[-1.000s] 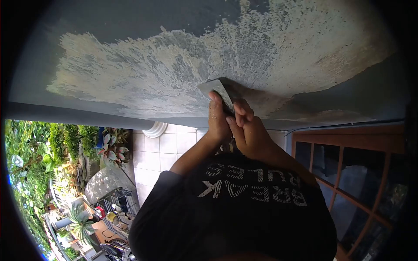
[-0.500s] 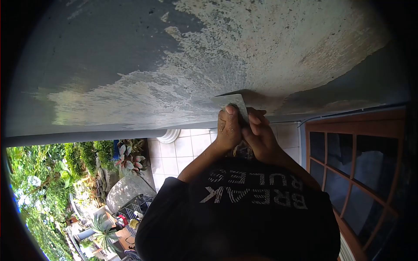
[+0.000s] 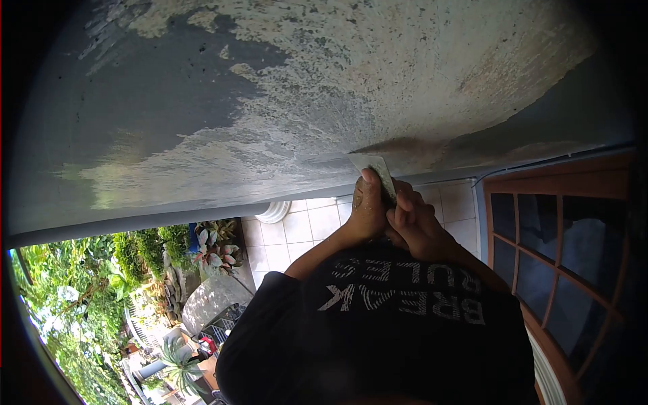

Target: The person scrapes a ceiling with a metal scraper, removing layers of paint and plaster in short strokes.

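Observation:
A thin flat scraper [image 3: 378, 165] is against the patchy grey wall [image 3: 304, 101], its front edge at or very near the surface. My left hand [image 3: 368, 206] is closed around its lower part, thumb pressed on the blade face. Beside it, my right hand [image 3: 420, 223] has its fingers curled at the scraper's right edge and appears to grip it too; the handle area is hidden by both hands. Pale, rough patches spread over the wall around the blade, with smooth darker grey to the left and right. Dusty residue clings to the left hand.
To the right stands a brown-framed window [image 3: 557, 236] with several panes, and a cable [image 3: 540, 164] runs above it. Below are white floor tiles [image 3: 297, 228] and a round white column base [image 3: 273, 212]. Plants [image 3: 142, 260] and a chair-like rack [image 3: 221, 327] lie to the left.
Both hands and the scraper have shifted slightly right and down in the view, and the blade is angled more. The camera view has moved a little too. The grip looks much the same.

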